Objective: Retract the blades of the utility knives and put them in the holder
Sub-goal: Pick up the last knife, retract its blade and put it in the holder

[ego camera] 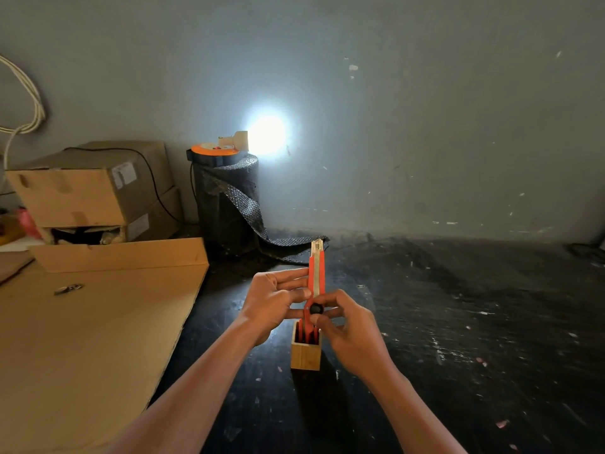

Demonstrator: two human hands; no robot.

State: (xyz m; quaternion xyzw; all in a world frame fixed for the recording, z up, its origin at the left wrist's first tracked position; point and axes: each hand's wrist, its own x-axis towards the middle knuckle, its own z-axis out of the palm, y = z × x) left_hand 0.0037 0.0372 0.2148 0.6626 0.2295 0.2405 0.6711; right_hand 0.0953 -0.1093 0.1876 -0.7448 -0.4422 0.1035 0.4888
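Holding an orange utility knife upright between both hands, you have it just above the small wooden holder that stands on the dark, scuffed table. Your left hand is closed around the side of the handle, fingers wrapped onto its left edge. Your right hand is clamped on the lower part, thumb and forefinger pinched at the black knob. A short piece of blade still shows at the knife's top end. More orange handles stand inside the holder. A flat cardboard sheet lies to your left, with stacked boxes behind it and a bright lamp glowing against the wall.
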